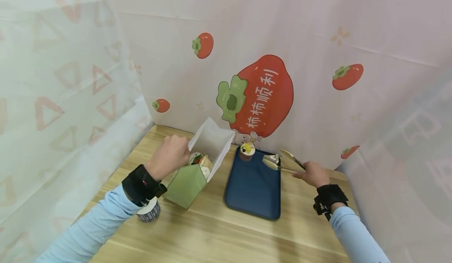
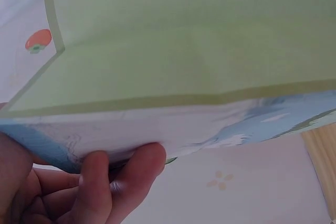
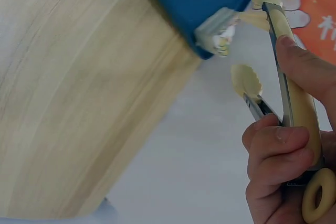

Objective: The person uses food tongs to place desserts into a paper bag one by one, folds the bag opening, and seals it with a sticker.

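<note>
My left hand (image 1: 171, 157) pinches the side of a green paper bag (image 1: 187, 184) that stands tilted on the table. In the left wrist view, curled fingers (image 2: 139, 174) lie against the printed side of the bag (image 2: 157, 66). Wrapped food (image 1: 201, 161), with red and green filling showing, is inside its white-lined mouth. With my right hand (image 1: 315, 174) I grip yellow-tipped tongs (image 1: 290, 170), their arms spread apart. One tip is beside a small cake slice (image 3: 216, 32) on the far right corner of a blue tray (image 1: 252, 188); contact is hard to tell.
A cup dessert with yellow topping (image 1: 246, 152) stands at the tray's far left corner. A roll of patterned tape (image 1: 149, 211) sits under my left wrist. The wooden table (image 1: 212, 235) ends at a printed curtain (image 1: 310, 117) behind and at the sides.
</note>
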`<state>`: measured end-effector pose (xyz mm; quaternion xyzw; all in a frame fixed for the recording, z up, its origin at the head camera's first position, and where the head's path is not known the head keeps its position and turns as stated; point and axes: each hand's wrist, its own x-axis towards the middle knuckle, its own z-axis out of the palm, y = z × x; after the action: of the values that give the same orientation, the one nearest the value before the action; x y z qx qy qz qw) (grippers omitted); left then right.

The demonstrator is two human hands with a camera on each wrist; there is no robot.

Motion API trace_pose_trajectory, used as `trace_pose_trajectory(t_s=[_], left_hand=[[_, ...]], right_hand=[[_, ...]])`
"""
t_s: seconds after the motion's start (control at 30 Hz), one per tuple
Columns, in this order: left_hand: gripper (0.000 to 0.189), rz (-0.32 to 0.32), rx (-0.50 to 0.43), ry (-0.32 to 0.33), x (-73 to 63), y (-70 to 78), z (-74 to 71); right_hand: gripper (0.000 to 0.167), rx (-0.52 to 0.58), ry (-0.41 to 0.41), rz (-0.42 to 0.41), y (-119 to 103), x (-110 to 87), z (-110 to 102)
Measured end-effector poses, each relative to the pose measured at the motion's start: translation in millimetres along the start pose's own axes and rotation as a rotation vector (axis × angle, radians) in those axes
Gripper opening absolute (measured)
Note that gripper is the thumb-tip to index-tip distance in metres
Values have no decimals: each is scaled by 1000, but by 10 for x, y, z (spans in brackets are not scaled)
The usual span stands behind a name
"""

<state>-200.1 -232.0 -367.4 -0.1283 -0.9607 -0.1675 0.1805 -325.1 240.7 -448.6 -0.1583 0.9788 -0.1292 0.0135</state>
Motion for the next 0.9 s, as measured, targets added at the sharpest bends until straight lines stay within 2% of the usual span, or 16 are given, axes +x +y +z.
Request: trace_pose_trajectory(t_s=[0.13,0.3,0.57,0.77,0.9], left_hand=[[23,-2,4,-6,-20,6,8],[17,-16,20,-14,-46,12,13],[22,-3,26,5,-31,5,-1],[24,-5,20,-9,-33,-1,-2],[24,-11,20,-13,-40,-11,-13]], right_hand=[[41,-40,-3,24,54,41,144],[38,-46,-9,0,82,54,250],[28,-28,18,-29,129,60,276],[27,-20,22,-13,144,59,296],[26,25,12,-25,161,17,283]])
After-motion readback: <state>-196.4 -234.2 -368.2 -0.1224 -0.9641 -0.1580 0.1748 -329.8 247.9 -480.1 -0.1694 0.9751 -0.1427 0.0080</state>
